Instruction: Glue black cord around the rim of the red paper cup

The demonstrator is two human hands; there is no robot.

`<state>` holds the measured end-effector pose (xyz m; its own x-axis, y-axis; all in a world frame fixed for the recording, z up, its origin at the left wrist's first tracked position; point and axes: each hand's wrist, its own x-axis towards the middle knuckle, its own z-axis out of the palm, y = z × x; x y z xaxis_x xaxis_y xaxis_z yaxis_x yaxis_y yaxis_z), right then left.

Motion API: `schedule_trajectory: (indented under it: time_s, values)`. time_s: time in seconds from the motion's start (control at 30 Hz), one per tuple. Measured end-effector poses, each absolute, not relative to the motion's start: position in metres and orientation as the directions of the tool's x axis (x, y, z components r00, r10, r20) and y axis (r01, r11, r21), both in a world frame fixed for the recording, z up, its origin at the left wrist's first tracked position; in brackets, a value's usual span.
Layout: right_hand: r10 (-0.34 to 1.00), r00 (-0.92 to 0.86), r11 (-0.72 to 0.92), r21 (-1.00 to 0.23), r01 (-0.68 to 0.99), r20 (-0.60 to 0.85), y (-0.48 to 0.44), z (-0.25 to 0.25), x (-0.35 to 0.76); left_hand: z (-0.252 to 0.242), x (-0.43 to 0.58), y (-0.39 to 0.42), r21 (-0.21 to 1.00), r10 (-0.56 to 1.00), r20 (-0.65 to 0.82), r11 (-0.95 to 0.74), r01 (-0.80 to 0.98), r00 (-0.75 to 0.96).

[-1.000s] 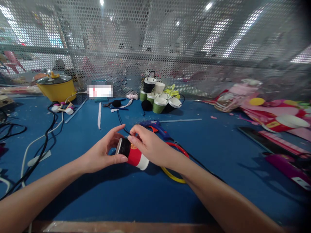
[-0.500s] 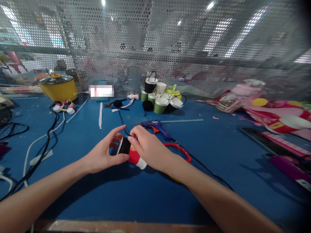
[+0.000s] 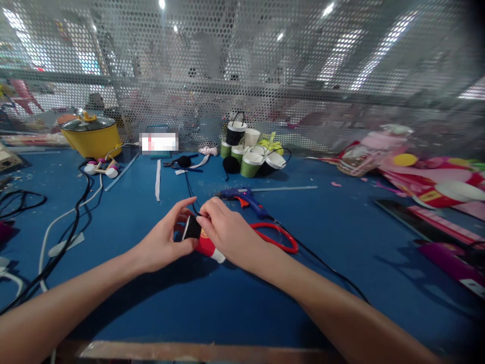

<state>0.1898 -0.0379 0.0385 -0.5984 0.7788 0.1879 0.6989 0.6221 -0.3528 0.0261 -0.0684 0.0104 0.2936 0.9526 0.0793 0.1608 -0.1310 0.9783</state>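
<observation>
Between my hands lies a small red-and-white paper cup (image 3: 206, 245) on its side, with black yarn (image 3: 192, 228) wrapped round its left part. My left hand (image 3: 170, 236) holds the wrapped end, thumb in front and fingers curved behind it. At the cup's upper side, my right hand (image 3: 223, 225) is closed with thumb and forefinger pinched at the yarn; its other fingers are partly hidden. A strand runs back from there to a small black yarn ball (image 3: 184, 161). Just beyond my right hand lies a blue hot glue gun (image 3: 246, 197).
Red-handled scissors (image 3: 278, 235) lie partly under my right forearm. Several small yarn-wrapped cups (image 3: 252, 164) stand at the back beside another black yarn ball (image 3: 231, 165). A yellow pot (image 3: 93, 139) and cables (image 3: 78, 207) are at left. A phone (image 3: 405, 217) lies at right.
My right hand and the cup have shifted slightly left, and the cup's white end shows a little less. My left hand stays around the wrapped end.
</observation>
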Motion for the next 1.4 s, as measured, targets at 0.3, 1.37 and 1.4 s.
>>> schedule_trajectory:
  time_s: [0.3, 1.37, 1.4]
  values:
    - [0.780, -0.593, 0.619, -0.387, 0.684, 0.198, -0.036, 0.039, 0.190, 0.014, 0.024, -0.067, 0.991, 0.944, 0.029, -0.071, 0.116, 0.328]
    - [0.748, -0.619, 0.663, -0.308, 0.682, 0.240, -0.041, 0.035, 0.185, 0.009, 0.022, -0.062, 0.986, 0.970, -0.062, 0.022, 0.168, 0.236]
    - [0.744, -0.620, 0.666, -0.349, 0.659, 0.248, -0.040, 0.036, 0.185, 0.009, 0.022, -0.062, 0.986, 0.972, -0.063, 0.024, 0.168, 0.228]
